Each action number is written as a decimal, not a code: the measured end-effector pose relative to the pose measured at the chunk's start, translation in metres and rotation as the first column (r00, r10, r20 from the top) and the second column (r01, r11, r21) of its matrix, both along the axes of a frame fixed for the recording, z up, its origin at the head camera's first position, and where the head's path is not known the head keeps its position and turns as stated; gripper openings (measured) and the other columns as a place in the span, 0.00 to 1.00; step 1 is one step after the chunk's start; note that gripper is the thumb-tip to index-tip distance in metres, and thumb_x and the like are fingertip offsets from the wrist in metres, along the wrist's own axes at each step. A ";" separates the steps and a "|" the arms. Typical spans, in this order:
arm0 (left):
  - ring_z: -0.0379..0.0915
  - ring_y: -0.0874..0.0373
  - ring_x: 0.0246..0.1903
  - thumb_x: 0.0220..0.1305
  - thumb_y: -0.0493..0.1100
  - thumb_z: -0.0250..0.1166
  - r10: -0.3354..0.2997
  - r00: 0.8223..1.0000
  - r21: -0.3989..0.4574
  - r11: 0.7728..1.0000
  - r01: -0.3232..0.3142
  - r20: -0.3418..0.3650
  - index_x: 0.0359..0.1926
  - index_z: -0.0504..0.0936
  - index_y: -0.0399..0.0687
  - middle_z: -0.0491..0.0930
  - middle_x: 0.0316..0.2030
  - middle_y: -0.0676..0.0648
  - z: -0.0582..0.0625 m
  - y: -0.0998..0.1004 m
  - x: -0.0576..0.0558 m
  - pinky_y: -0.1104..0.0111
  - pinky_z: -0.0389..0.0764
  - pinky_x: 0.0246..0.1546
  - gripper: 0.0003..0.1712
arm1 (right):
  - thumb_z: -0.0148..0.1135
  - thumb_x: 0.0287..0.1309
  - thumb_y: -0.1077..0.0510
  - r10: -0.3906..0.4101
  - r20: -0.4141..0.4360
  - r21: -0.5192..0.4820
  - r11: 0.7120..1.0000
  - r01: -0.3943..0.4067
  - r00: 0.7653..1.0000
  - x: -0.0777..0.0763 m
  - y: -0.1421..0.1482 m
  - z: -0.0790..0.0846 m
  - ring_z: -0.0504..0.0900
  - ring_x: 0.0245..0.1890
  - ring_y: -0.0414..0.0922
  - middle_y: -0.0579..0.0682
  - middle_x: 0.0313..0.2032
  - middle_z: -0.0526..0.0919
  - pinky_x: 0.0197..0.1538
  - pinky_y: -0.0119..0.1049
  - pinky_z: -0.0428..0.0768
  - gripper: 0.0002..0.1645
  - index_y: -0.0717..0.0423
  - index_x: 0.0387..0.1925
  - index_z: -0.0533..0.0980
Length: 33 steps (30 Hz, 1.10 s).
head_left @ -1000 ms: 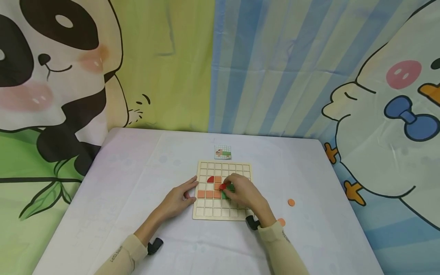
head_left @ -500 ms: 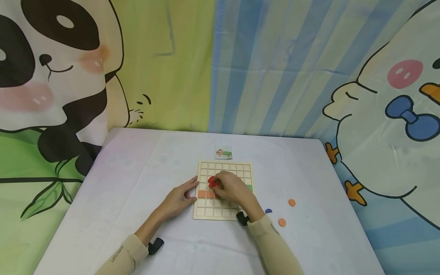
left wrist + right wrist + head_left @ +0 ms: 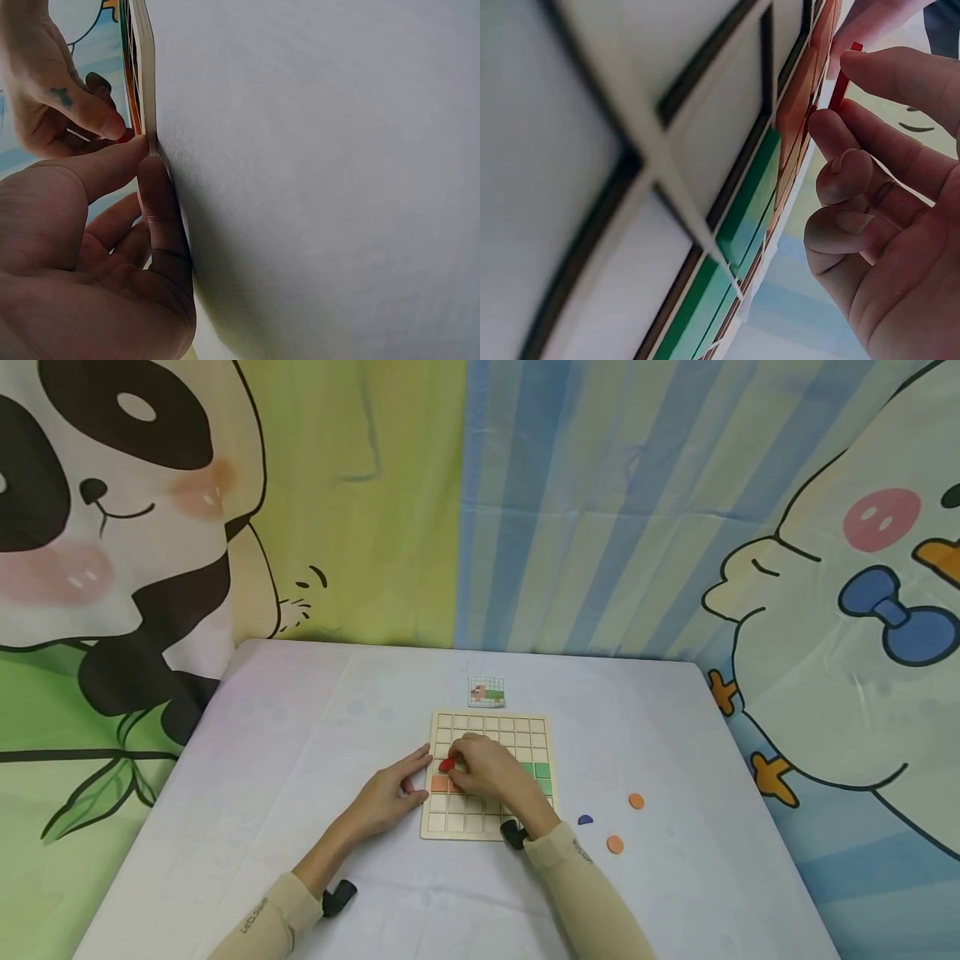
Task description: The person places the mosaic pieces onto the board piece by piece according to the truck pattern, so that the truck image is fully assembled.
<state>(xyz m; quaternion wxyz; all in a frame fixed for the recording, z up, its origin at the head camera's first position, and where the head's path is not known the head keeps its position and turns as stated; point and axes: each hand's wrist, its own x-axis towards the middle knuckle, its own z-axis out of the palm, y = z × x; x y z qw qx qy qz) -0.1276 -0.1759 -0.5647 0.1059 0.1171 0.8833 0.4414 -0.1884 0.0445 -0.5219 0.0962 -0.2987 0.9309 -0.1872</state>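
A wooden grid board (image 3: 454, 823) lies on the white table. My right hand (image 3: 491, 770) is over its left part, pinching a small red tile (image 3: 447, 765) with a rounded edge between thumb and fingertips. The right wrist view shows that red tile (image 3: 844, 86) edge-on, held at the board's surface, with the other fingers curled below. My left hand (image 3: 386, 797) rests beside the board, its thumb and fingertips touching the left edge. Square orange tiles (image 3: 439, 783) sit in grid cells just below the red one. Green tiles (image 3: 542, 771) fill cells at the right; my right hand hides the board's middle.
A small picture card (image 3: 487, 692) with a coloured grid pattern lies behind the board. To the right of the board are a dark blue half-disc (image 3: 585, 819), an orange disc (image 3: 636, 801) and a second orange disc (image 3: 615, 844).
My right hand has moved left across the board with the red tile, uncovering green tiles at the right and the blue half-disc. My left hand has stayed at the board's edge.
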 end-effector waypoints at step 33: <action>0.69 0.67 0.30 0.69 0.35 0.70 -0.006 1.000 0.016 1.000 0.006 -0.015 0.78 0.69 0.40 0.62 0.82 0.47 -0.002 -0.001 0.000 0.72 0.69 0.37 0.38 | 0.69 0.68 0.52 0.032 -0.001 0.068 0.997 -0.032 0.999 0.002 -0.011 0.002 0.82 0.39 0.39 0.47 0.48 0.87 0.46 0.35 0.84 0.16 0.53 0.53 0.85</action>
